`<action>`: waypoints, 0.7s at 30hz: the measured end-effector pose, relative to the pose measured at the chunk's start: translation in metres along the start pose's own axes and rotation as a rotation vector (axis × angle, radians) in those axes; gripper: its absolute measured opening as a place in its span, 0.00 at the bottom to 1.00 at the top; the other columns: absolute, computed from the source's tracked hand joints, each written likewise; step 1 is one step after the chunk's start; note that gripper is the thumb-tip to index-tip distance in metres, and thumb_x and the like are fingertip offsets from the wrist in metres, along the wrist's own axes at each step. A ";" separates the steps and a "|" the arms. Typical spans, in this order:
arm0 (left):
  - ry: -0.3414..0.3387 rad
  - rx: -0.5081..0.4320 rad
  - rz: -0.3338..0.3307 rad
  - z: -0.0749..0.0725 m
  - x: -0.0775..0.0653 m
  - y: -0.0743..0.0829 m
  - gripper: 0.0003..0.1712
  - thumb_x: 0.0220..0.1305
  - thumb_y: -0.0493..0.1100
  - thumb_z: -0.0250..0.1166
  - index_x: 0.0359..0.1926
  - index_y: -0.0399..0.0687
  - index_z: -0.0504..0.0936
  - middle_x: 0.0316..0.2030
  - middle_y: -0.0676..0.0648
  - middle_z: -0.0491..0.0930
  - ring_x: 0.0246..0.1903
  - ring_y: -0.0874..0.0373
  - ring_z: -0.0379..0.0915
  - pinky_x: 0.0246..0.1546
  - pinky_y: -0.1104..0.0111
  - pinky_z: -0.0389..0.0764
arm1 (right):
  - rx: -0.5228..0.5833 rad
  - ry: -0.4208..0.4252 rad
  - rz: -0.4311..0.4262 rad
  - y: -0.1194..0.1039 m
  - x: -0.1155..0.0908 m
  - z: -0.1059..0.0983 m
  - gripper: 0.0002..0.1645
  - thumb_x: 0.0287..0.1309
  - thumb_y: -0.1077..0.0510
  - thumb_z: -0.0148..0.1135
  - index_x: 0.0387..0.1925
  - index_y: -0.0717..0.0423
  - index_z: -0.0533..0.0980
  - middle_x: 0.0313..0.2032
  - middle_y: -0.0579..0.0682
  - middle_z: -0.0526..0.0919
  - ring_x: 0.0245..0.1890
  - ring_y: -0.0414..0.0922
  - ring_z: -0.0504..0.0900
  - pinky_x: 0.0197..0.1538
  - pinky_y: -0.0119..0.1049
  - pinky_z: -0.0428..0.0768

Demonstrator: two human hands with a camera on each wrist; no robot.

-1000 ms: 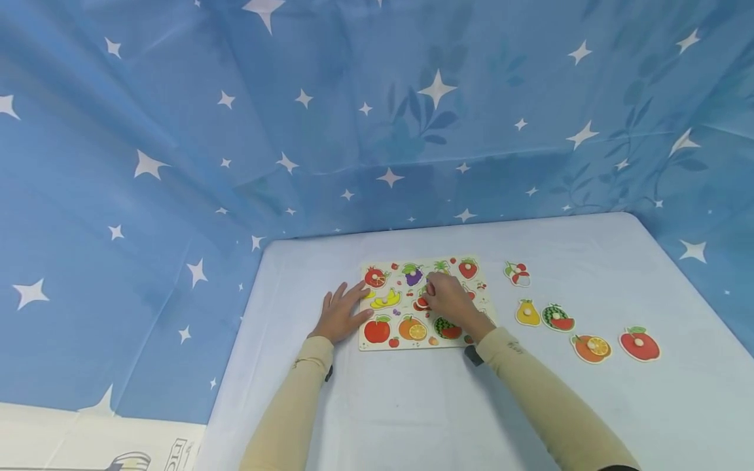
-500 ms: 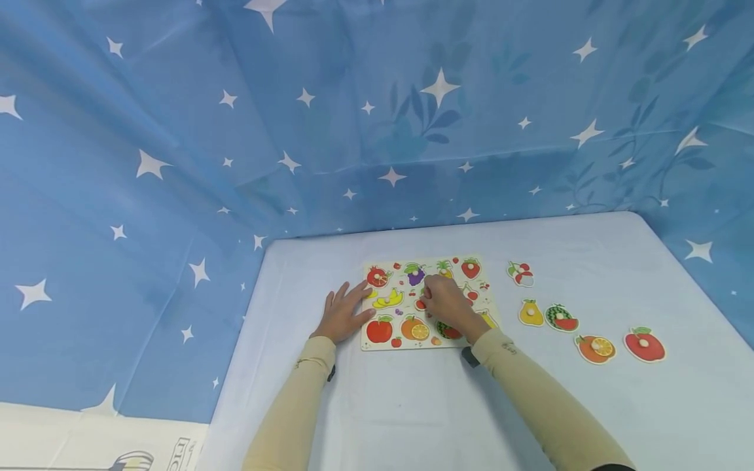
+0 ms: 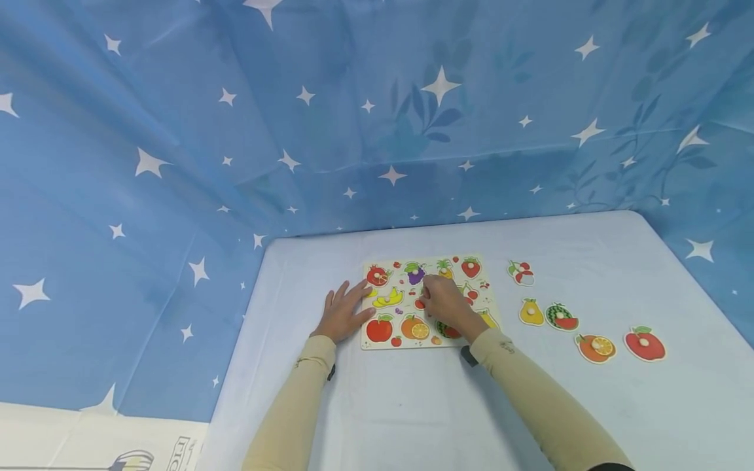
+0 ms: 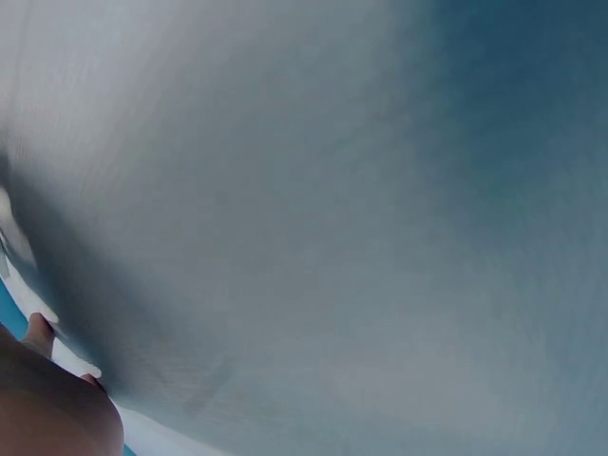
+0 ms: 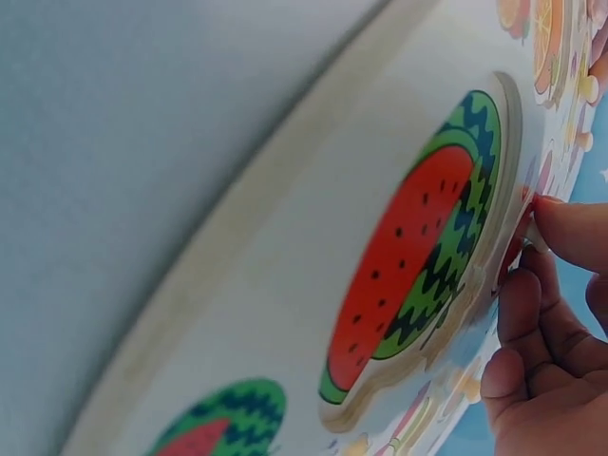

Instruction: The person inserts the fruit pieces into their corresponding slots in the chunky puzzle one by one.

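Observation:
On the table lies a fruit puzzle board (image 3: 412,345) with printed pictures and knobbed pieces. My right hand (image 3: 446,301) is over its middle. In the right wrist view, the thumb and forefinger of my right hand (image 5: 546,380) pinch the pale knob of a red puzzle piece (image 5: 518,242), low at the board; the hand hides much of this piece. My left hand (image 3: 344,314) lies with fingers spread at the board's left edge, fingertips over the border. Only part of my left hand (image 4: 57,408) shows in the left wrist view.
Right of the board lie loose knobbed pieces: a cherry piece (image 3: 521,273), a pear (image 3: 531,314), a watermelon (image 3: 561,318), an orange (image 3: 595,349) and a red apple (image 3: 645,344). A watermelon recess (image 5: 413,247) is near the board's front edge. Blue star-printed cloth (image 3: 330,131) hangs behind the table (image 3: 400,405).
My right hand has shifted slightly left and toward me over the red piece, then stayed almost still. The left hand keeps its place at the board's edge.

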State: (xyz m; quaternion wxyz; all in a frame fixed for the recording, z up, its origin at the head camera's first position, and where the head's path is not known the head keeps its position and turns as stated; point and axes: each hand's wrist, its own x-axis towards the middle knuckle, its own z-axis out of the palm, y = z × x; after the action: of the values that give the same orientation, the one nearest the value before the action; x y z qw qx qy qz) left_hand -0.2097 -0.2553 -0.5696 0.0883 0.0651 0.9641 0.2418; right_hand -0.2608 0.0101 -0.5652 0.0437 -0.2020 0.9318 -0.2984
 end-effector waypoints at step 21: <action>-0.007 -0.002 -0.019 0.000 0.001 0.001 0.36 0.67 0.63 0.58 0.73 0.65 0.63 0.75 0.59 0.52 0.76 0.50 0.36 0.72 0.46 0.34 | 0.302 0.053 0.064 0.034 -0.012 -0.048 0.24 0.66 0.34 0.52 0.42 0.49 0.67 0.69 0.51 0.67 0.69 0.58 0.57 0.64 0.64 0.56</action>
State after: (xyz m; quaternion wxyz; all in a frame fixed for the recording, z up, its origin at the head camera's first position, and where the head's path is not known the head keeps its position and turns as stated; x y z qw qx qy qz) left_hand -0.2109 -0.2538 -0.5692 0.0939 0.0567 0.9642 0.2415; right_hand -0.2714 0.0659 -0.5458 0.0584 -0.1556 0.8831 -0.4389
